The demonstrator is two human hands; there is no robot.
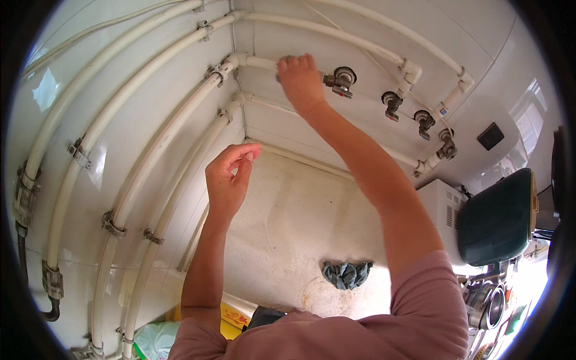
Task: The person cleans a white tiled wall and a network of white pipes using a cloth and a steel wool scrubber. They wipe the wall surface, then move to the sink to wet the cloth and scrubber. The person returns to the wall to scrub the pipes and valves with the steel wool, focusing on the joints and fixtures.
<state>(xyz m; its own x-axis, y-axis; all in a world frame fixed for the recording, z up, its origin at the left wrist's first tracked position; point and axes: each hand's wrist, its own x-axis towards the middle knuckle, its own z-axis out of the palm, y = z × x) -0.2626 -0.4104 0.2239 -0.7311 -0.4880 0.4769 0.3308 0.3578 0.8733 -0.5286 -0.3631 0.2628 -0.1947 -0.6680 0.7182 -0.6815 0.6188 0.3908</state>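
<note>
My right hand (303,83) is raised to the back wall, its fingers closed over a white pipe (258,62) just left of a dark metal valve (344,82). A small dark sliver shows at the edge of that hand; what it is cannot be made out. In front of the corner, my left hand (228,180) hovers above a pale worktop (292,216), thumb and fingertips brought together with nothing visible between them. It appears apart from the pipes. A crumpled grey-blue cloth (346,275) lies on the worktop near my body.
Several clamped white pipes (155,139) run along the left wall. More valves (392,105) project at right. A vented white appliance (442,204), a dark green container (495,220) and metal pots (488,303) stand rightward. A plastic bag (157,339) is at lower left.
</note>
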